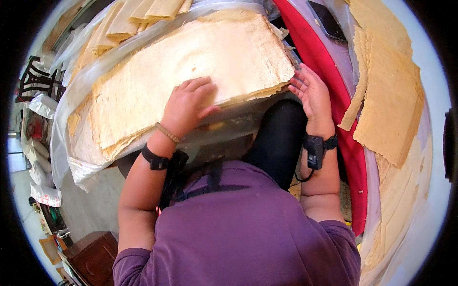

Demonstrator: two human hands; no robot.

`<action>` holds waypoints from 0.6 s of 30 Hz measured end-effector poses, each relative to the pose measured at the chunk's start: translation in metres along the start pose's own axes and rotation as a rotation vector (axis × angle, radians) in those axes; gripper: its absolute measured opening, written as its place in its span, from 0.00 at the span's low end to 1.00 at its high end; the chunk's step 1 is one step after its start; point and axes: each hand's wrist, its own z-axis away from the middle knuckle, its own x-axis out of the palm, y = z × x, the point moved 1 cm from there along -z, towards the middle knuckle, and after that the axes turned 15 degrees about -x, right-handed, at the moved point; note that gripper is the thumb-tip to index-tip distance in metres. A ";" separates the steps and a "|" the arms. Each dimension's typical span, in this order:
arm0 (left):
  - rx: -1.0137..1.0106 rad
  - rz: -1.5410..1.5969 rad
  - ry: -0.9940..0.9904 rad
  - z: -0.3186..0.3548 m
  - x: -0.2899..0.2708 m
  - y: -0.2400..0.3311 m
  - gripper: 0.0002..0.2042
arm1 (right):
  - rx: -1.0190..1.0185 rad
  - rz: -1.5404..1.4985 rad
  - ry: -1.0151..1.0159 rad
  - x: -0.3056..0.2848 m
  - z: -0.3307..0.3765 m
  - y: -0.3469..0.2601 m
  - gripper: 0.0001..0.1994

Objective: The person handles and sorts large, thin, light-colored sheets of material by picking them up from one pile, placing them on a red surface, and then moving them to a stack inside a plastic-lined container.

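A stack of large, thin, pale-yellow sheets point(157, 86) with ragged, flaky edges lies slantwise in front of me. My left hand point(190, 102) rests palm down on the top sheet near its front edge, thumb out to the side; it is open. At the stack's right corner is my right hand point(311, 90), upright on its edge. Its fingers are loosely bent and a little apart, with the tips at the sheet edges; nothing shows gripped in it. A small brownish fleck point(193, 69) sits on the top sheet.
Folded yellowish sheets point(129, 21) lie beyond the stack on clear plastic sheeting point(71, 102). On the right are a red cloth strip point(346, 121), a black phone point(327, 21) and darker tan sheets point(391, 95). A dark chair point(38, 81) and white bags point(43, 105) stand at left.
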 end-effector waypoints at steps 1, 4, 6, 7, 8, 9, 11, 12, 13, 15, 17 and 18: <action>-0.003 -0.001 0.002 0.000 0.002 -0.002 0.24 | 0.103 -0.065 -0.024 -0.002 -0.003 0.000 0.22; 0.019 0.009 0.054 0.004 0.005 -0.005 0.24 | 0.211 -0.026 -0.114 0.006 0.002 -0.007 0.24; 0.007 -0.082 0.046 0.006 0.005 0.002 0.25 | 0.217 0.076 -0.179 0.021 0.006 -0.010 0.26; 0.005 -0.084 0.049 0.006 0.008 0.004 0.25 | 0.219 0.018 -0.215 0.027 0.006 -0.012 0.24; -0.003 -0.137 0.104 0.007 0.014 0.005 0.25 | 0.223 -0.039 -0.253 0.033 0.005 -0.013 0.23; -0.013 -0.192 0.158 0.007 0.017 0.007 0.26 | 0.223 -0.040 -0.259 0.036 0.004 -0.008 0.23; -0.079 -0.229 0.134 0.001 0.018 0.022 0.25 | 0.229 -0.362 -0.362 0.046 -0.001 0.004 0.21; -0.149 -0.262 0.102 -0.002 0.019 0.029 0.24 | 0.204 -0.373 -0.382 0.052 0.002 0.006 0.21; -0.157 -0.263 0.110 -0.006 0.019 0.037 0.24 | 0.203 -0.371 -0.393 0.057 0.005 0.008 0.21; -0.338 -0.189 -0.010 -0.018 0.011 0.054 0.24 | -0.010 0.111 -0.569 0.064 0.010 0.012 0.22; -0.315 -0.140 0.011 -0.024 0.000 0.065 0.22 | -0.066 0.206 -0.640 0.077 0.016 0.017 0.20; -0.261 -0.124 -0.002 -0.027 -0.004 0.068 0.21 | -0.078 0.152 -0.619 0.081 0.017 0.029 0.19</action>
